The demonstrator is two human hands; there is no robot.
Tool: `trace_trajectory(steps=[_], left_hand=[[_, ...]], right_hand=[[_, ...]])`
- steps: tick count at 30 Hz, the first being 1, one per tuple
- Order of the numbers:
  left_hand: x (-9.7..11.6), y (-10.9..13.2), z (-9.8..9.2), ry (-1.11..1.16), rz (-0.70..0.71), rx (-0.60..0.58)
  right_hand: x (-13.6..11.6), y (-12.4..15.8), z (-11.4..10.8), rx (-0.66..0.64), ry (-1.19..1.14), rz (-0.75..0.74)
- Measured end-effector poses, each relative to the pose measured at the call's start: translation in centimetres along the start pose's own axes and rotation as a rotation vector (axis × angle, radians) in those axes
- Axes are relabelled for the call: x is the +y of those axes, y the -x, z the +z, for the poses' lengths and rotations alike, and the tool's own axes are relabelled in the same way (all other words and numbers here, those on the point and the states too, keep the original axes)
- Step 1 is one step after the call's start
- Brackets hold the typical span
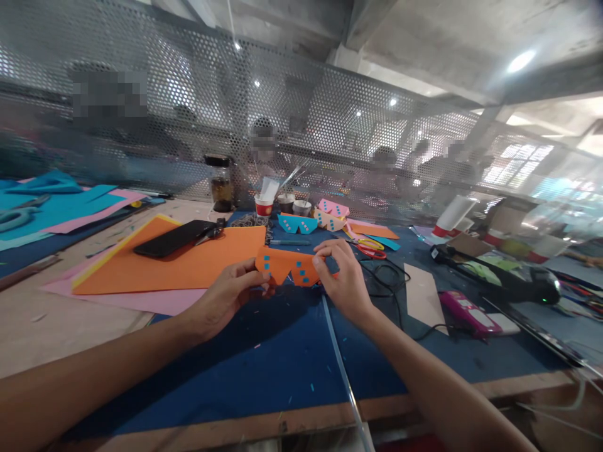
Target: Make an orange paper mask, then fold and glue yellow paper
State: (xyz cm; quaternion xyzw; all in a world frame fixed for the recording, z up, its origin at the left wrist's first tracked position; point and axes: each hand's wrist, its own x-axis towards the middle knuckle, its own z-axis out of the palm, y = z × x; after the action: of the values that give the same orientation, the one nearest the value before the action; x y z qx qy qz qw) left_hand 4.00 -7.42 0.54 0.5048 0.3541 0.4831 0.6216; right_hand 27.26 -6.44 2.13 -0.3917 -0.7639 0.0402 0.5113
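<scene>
An orange paper mask point(281, 264) with small blue squares stuck on it is held up above the blue table mat. My left hand point(230, 290) pinches its left end between thumb and fingers. At the opposite end, my right hand point(343, 276) grips the upper right corner. A notch shows in the mask's lower edge. Behind it stand similar folded masks: a blue one point(298, 224), a cream one point(328, 220) and a pink one point(333, 208). Below my hands, a thin clear stick point(340, 358) runs down past the table edge.
Left lie orange sheets point(226, 251) with a black phone point(174, 238) on top. Red-handled scissors point(370, 250) and a black cable point(384, 282) are right of my hands. Farther right are a magenta device point(471, 314) and a black lamp-like arm point(494, 270). A jar point(221, 185) stands by the perforated screen point(301, 113).
</scene>
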Motion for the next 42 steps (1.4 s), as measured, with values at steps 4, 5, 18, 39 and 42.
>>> trace_trajectory(steps=[4, 5, 18, 39, 42], left_hand=[[-0.2, -0.1, 0.0, -0.007, -0.038, 0.022], [-0.3, 0.0, -0.1, -0.006, -0.042, 0.025], [-0.9, -0.2, -0.8, 0.018, -0.017, -0.015], [0.0, 0.0, -0.1, -0.023, -0.015, -0.01], [0.1, 0.0, 0.0, -0.03, -0.013, 0.002]], right_hand=[[0.1, 0.1, 0.1, -0.003, 0.014, -0.016], [0.1, 0.1, 0.1, -0.006, 0.018, -0.019], [0.1, 0.1, 0.1, -0.007, 0.046, -0.028], [0.3, 0.1, 0.2, 0.024, 0.036, -0.007], [0.3, 0.1, 0.2, 0.018, 0.038, -0.01]])
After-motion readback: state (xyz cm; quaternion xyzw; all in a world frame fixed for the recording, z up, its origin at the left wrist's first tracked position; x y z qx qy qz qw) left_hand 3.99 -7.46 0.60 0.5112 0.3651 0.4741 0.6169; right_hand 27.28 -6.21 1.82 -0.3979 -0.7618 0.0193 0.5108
